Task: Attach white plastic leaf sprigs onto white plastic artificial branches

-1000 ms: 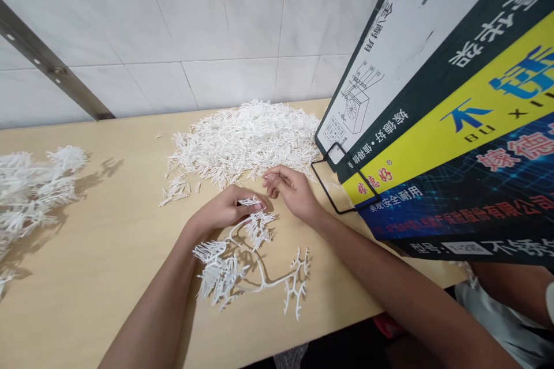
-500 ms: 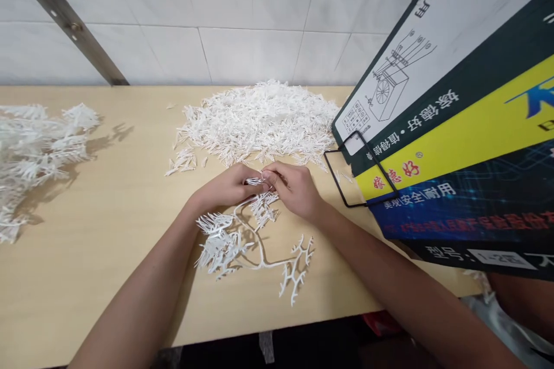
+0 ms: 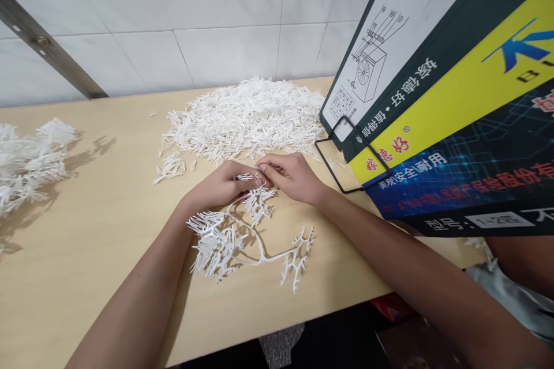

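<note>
My left hand (image 3: pixel 227 185) is closed around part of a white plastic branch (image 3: pixel 262 253), with thin white tips poking out between thumb and fingers. The branch forks: its left arm bears dense leafy tufts (image 3: pixel 215 248), another tuft (image 3: pixel 258 203) hangs just below my hands, and its right arm ends in bare twigs (image 3: pixel 298 256). My right hand (image 3: pixel 295 177) is pinched together against the left fingertips; whatever sits between its thumb and forefinger is too small and hidden to make out.
Behind my hands lies a big heap of small white plastic sprigs (image 3: pixel 255 118), with a few strays (image 3: pixel 171 167) at its left. More white leafy branches (image 3: pixel 28 161) lie at the far left. On the right stand a printed carton (image 3: pixel 433 104) and a black wire frame (image 3: pixel 341 187). A tiled wall (image 3: pixel 225 52) closes the back.
The view has shifted slightly, so the carton and heap sit further left. Both hands stay together at the branch, with only small finger movement.
</note>
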Demonstrator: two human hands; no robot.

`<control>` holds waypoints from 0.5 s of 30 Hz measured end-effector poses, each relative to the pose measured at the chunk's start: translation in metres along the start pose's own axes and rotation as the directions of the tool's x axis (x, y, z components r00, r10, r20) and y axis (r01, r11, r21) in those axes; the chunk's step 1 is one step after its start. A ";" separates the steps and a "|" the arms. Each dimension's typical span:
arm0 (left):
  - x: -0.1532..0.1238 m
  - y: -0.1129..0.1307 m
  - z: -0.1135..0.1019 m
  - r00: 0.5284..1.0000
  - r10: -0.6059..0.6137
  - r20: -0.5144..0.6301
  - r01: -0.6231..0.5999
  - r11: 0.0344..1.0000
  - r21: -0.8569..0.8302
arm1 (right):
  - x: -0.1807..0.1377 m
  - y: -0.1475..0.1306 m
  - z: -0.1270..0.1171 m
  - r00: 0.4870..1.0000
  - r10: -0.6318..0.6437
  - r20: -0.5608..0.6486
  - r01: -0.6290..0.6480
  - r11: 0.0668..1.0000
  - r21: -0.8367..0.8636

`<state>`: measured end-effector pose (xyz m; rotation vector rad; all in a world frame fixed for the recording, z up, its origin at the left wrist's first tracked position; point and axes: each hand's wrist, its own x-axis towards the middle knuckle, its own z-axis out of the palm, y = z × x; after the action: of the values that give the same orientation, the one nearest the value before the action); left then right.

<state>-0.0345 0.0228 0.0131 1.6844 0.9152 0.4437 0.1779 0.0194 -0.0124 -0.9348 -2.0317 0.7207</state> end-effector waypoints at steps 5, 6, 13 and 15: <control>-0.001 -0.003 0.000 0.998 0.034 -0.052 -0.035 0.999 -0.007 | 0.002 0.003 0.004 0.995 0.091 -0.044 -0.087 0.993 0.082; -0.001 -0.004 0.001 0.996 0.045 -0.083 -0.046 0.999 -0.005 | 0.002 0.004 0.005 0.987 0.140 -0.082 -0.129 0.983 0.127; 0.001 -0.006 0.004 0.979 -0.042 -0.200 -0.024 0.947 -0.319 | 0.004 -0.001 0.003 0.966 0.250 -0.057 -0.221 0.925 0.309; 0.003 -0.008 0.003 0.977 -0.062 -0.203 -0.020 0.926 -0.376 | 0.004 -0.001 0.004 0.969 0.245 -0.035 -0.225 0.930 0.291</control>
<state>-0.0333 0.0233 0.0036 1.2900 0.9323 0.7470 0.1724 0.0216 -0.0119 -1.0256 -1.7125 1.0645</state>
